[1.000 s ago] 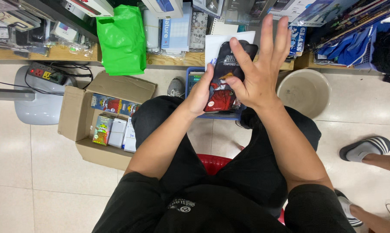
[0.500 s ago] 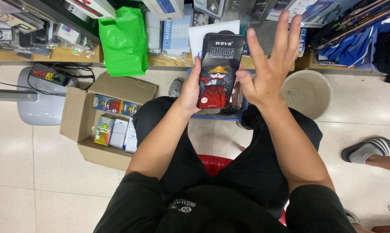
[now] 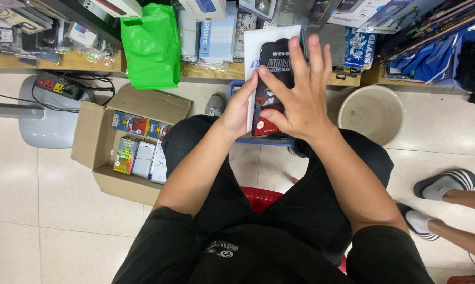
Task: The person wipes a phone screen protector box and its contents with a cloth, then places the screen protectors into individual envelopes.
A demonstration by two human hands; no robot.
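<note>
Above my lap, seen from the head camera, my left hand (image 3: pixel 237 108) grips the left edge of a flat black package (image 3: pixel 271 79) with a white card behind it, thumb on the front, holding it upright in front of the shelf. My right hand (image 3: pixel 298 94) lies spread flat against the package's right side, fingers straight and fanned upward, palm pressed on its front rather than curled around it. Left of my knee, an open cardboard box (image 3: pixel 98 144) holds small colourful cartons. A green plastic bag (image 3: pixel 150 44) hangs off the shelf edge above it. Right of my hands stands a beige bucket (image 3: pixel 371 113) on the tiled floor. Farther right, another person's feet wear striped slides (image 3: pixel 445 184).
</note>
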